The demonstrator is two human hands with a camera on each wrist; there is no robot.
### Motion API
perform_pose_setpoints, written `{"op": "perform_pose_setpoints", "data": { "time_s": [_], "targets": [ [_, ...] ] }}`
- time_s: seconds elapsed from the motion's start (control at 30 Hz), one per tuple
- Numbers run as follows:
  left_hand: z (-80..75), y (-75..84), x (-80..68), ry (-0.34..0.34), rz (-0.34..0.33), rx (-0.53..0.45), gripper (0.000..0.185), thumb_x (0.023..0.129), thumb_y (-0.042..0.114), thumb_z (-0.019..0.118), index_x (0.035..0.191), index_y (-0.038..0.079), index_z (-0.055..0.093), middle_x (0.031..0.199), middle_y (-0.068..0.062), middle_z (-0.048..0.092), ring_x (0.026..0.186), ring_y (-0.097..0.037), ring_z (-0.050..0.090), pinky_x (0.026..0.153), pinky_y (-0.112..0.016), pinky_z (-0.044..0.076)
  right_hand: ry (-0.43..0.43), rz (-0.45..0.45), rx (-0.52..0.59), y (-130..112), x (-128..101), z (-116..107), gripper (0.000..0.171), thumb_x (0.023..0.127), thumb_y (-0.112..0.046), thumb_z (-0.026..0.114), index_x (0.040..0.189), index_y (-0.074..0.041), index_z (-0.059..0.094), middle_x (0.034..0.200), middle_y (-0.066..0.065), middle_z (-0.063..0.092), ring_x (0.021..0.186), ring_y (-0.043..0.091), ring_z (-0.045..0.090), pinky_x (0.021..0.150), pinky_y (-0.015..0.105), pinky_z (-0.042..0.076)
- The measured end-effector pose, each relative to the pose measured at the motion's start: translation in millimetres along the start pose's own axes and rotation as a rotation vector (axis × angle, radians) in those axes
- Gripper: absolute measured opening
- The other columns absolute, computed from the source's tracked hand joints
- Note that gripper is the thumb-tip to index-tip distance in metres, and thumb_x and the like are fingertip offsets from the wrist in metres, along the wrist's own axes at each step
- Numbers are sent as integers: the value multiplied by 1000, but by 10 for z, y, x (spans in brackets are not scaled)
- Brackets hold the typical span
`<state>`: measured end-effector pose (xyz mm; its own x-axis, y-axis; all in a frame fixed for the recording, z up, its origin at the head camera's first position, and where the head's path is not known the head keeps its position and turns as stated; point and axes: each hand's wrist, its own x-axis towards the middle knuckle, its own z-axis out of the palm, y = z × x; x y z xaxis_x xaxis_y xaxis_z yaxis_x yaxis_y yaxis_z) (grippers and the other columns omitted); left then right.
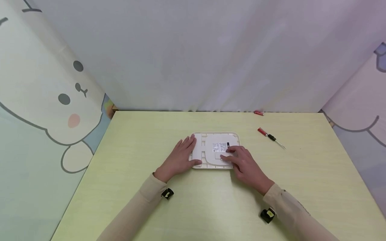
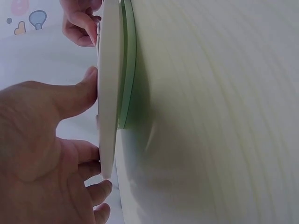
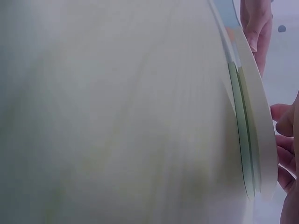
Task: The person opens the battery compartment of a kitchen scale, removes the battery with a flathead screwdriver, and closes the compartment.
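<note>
Left hand (image 1: pixel 180 157): mine, fingers out flat on the left edge of the flat white square plastic device (image 1: pixel 215 150), thumb at its near rim.
Right hand (image 1: pixel 245 164): fingertips pressing its labelled back, loosely spread.
Device: mid yellow-green table (image 1: pixel 144 201).
Red-handled screwdriver (image 1: pixel 270 137): well right.

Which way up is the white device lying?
Underside up: the device lies flat on the table, its label and ribbed back showing.
</note>
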<state>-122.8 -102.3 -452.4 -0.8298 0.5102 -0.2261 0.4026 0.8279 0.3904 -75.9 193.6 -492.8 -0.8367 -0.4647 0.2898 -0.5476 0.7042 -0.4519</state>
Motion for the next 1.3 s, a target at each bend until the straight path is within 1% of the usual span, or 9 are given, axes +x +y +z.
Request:
{"op": "perform_pose_setpoints", "data": {
  "time_s": [0.23,0.43,0.53,0.67,0.83,0.93,1.1,1.2,1.3],
  "targets": [
    [-35,-6,-40,19,3,-12,94,102,51,65,167,1,20,179,-12,12,167,-33,10,136,-52,10,11,-42,-61,-22,33,8,35,98,-11,69,132,-16,77,136,14,63,129,35,54,109,54,43],
    [12,-62,-26,14,1,-8,96,102,52,63,168,1,16,179,-11,8,167,-31,6,137,-49,9,6,-38,-23,11,52,6,35,99,-9,68,132,-17,77,137,13,62,130,34,52,107,54,39],
    [75,-107,-29,18,19,-1,96,104,55,59,168,1,13,179,-12,4,167,-29,4,137,-47,9,0,7,10,105,70,-13,37,101,-8,63,136,-17,74,140,13,60,133,36,49,107,55,35],
    [130,-150,-84,36,36,40,89,108,54,50,168,1,12,179,-11,3,167,-28,3,137,-44,10,-8,110,8,299,134,-68,43,106,-7,54,147,-13,63,152,16,53,143,40,41,115,60,31],
    [131,-118,-253,16,36,74,89,107,51,56,168,0,16,179,-12,7,167,-27,9,137,-44,14,-92,210,3,483,236,-178,51,111,-11,44,162,-12,43,171,17,34,155,43,32,126,63,25],
    [163,-92,-340,16,45,105,90,105,51,59,168,0,18,179,-11,10,167,-26,11,136,-43,16,-123,206,8,565,307,-234,52,112,-11,41,164,-11,39,172,16,34,156,43,35,127,63,27],
    [283,-36,-390,99,42,167,81,107,46,58,167,2,26,178,-9,18,166,-23,18,135,-40,21,-118,137,40,687,403,-250,58,104,4,40,161,-7,44,164,15,49,151,42,45,124,60,35],
    [359,23,-419,164,43,195,72,107,39,60,163,1,36,175,-11,28,163,-24,28,133,-39,27,-118,118,60,752,422,-222,63,98,11,44,159,-7,48,161,16,52,149,41,48,122,60,39],
    [399,83,-467,231,58,229,63,107,33,62,158,-1,45,169,-14,39,159,-26,38,130,-39,35,-115,122,66,774,429,-197,65,96,12,50,158,-7,49,160,16,53,148,41,50,120,60,41]
  ]
}}
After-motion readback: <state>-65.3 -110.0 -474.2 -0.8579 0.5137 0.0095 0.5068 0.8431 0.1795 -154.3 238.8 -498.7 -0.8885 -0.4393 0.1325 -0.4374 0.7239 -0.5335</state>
